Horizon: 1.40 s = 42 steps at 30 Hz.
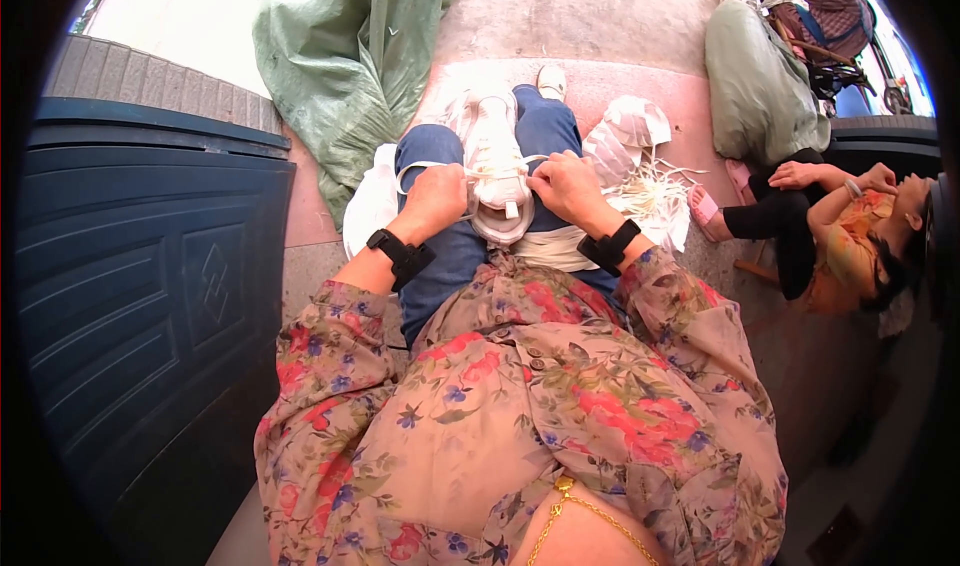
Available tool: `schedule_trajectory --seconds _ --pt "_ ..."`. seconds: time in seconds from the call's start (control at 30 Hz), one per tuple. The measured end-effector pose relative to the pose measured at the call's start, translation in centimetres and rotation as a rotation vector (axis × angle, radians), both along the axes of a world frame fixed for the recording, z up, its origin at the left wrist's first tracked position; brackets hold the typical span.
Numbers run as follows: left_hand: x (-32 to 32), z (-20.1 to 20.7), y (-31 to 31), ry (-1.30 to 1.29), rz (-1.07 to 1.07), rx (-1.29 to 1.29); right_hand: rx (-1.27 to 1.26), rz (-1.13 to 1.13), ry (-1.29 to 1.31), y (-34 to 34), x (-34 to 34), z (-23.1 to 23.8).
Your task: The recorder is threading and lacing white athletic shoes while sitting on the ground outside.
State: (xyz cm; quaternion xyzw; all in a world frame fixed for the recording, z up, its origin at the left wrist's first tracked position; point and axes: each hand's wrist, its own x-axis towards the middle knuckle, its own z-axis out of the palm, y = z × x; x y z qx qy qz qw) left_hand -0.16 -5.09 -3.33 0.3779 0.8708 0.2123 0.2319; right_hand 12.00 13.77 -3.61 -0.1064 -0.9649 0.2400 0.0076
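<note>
A white sneaker rests between my knees, its heel toward me and its toe pointing away. Cream shoelace is threaded through its upper. My left hand is closed on one lace end at the shoe's left, where the lace bows out over my knee. On the other side my right hand pinches the other end close to the collar. Both hands are held slightly apart from the shoe, at about the same height. Each wrist wears a black band.
To the right lie more white shoes and a bundle of loose cream laces. Green sacks stand ahead at left and far right. A dark blue panelled door is close at left. Another person sits at right.
</note>
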Motion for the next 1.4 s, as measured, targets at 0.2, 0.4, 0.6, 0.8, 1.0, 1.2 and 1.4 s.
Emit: schedule_trajectory --seconds 0.2,0.4,0.6,0.8,1.0,1.2,1.4 --pt "0.9 2.4 0.9 0.18 -0.163 -0.045 -0.011 0.003 -0.023 0.1 -0.1 0.1" --pt "-0.9 2.3 0.3 -0.014 -0.195 -0.046 -0.04 -0.001 -0.001 0.1 0.0 -0.1" --pt "1.2 2.7 0.7 0.166 -0.133 -0.067 -0.041 0.007 -0.005 0.2 -0.1 -0.1" --pt "-0.3 0.9 0.4 0.009 -0.12 0.038 -0.051 0.014 -0.022 0.4 -0.2 -0.3" --pt "-0.4 0.4 0.3 -0.061 -0.026 -0.023 -0.066 0.006 0.013 0.5 0.0 -0.6" --pt "1.2 1.0 0.7 0.105 -0.076 0.009 -0.074 0.004 0.003 0.5 -0.1 -0.4" --pt "2.7 1.1 1.0 0.278 -0.163 -0.058 -0.048 0.011 -0.044 0.3 -0.2 -0.2"
